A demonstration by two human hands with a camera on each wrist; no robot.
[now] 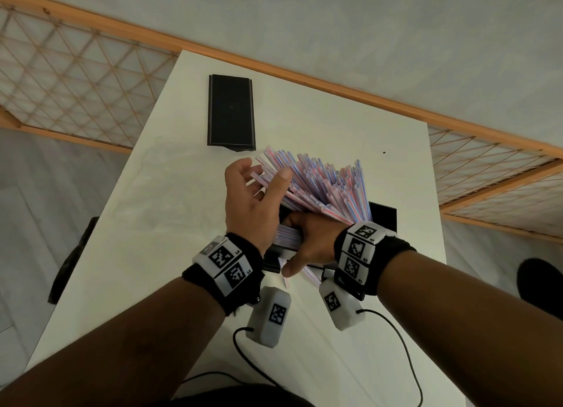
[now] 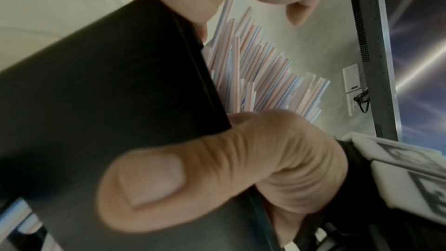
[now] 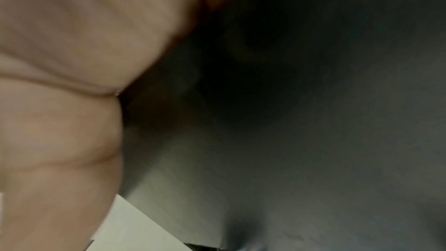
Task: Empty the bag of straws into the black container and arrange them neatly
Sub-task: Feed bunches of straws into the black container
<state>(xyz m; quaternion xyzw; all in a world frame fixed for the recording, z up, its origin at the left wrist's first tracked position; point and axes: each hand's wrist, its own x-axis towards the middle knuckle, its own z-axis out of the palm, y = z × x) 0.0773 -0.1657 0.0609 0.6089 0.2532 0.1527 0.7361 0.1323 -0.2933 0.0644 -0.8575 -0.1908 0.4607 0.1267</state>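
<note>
Pink, blue and white striped straws (image 1: 320, 181) fan up and away out of a black container (image 1: 382, 215), which is tilted over the white table (image 1: 152, 224). My right hand (image 1: 292, 245) grips the container's near end, thumb on its side wall. In the left wrist view that thumb (image 2: 149, 184) presses the black container (image 2: 108, 93), with the straws (image 2: 253, 75) spreading behind it. My left hand (image 1: 263, 172) is open against the left side of the fan, thumb lying over the straws. The right wrist view shows only my palm (image 3: 72, 64) against the dark container (image 3: 313, 121).
A second flat black rectangular piece (image 1: 230, 112) lies at the far left of the table. A few loose straws (image 1: 307, 277) lie under my right hand. Cables (image 1: 396, 330) trail over the near edge. A wooden lattice rail (image 1: 76, 71) runs behind the table.
</note>
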